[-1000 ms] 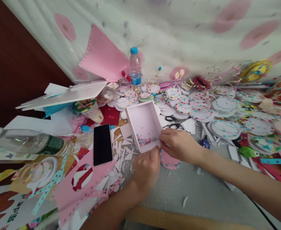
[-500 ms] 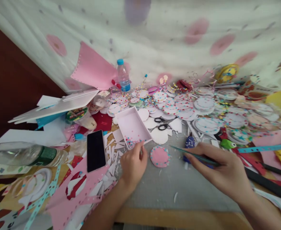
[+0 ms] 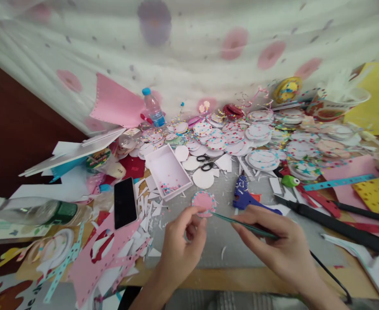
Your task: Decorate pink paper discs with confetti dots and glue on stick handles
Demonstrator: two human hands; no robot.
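A round pink disc [image 3: 204,200] with small blue and red dots along its rim is in front of me. My left hand [image 3: 183,243] has its thumb and index finger closed at the disc's near edge. Whether the disc is lifted off the grey mat [image 3: 205,249] I cannot tell. My right hand [image 3: 275,245] grips slim teal tweezers [image 3: 230,219], their tips touching or almost touching the disc's lower right rim. Behind the disc stands a white open box [image 3: 189,186] with tiny pink, red and blue pieces in its near end. A blue glue gun [image 3: 242,199] lies beyond my right hand.
Black-handled scissors [image 3: 205,163] lie behind the disc. A black phone [image 3: 125,203] and paper scraps [image 3: 147,206] are on the left. Piles of decorated white discs [image 3: 215,140] fill the back. To the right lies a long black tool [image 3: 334,221].
My left hand has left the box's near corner and come to the pink disc. The tweezers in my right hand have moved in to the disc's rim. The view has shifted.
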